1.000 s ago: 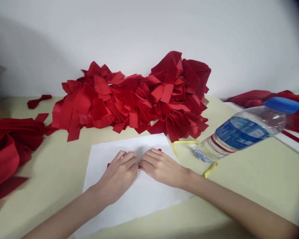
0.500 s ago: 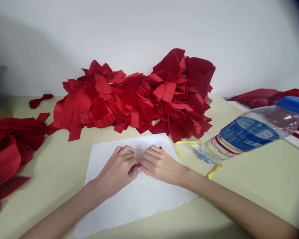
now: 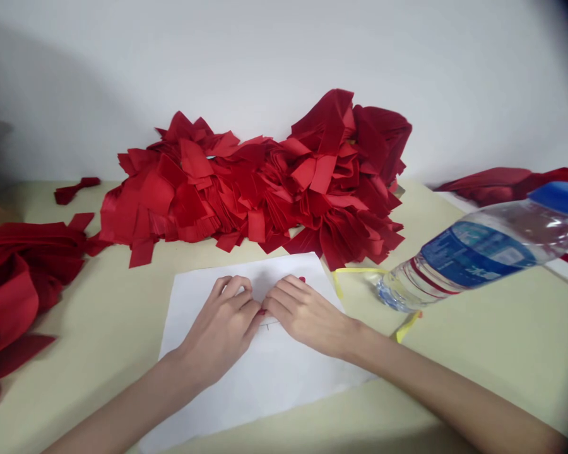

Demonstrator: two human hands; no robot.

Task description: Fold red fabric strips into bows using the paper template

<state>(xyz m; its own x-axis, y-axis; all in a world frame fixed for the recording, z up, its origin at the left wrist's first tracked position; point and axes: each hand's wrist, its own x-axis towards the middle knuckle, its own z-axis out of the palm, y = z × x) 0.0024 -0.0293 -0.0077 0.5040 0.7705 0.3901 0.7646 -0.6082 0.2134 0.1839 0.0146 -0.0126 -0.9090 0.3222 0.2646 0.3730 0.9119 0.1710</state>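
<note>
Head view: left hand (image 3: 224, 325) and right hand (image 3: 310, 312) slant inward, palms down, fingers curled narrow, pinching what looks like a mostly hidden red strip (image 3: 262, 312) between them, over the white paper (image 3: 255, 391).

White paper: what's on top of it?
On or over the white paper: the left hand, the right hand, red material between them, a red tip beyond the right hand, and a thin dark mark. Anything beneath the hands is covered; whether the red parts join can't be seen.
</note>
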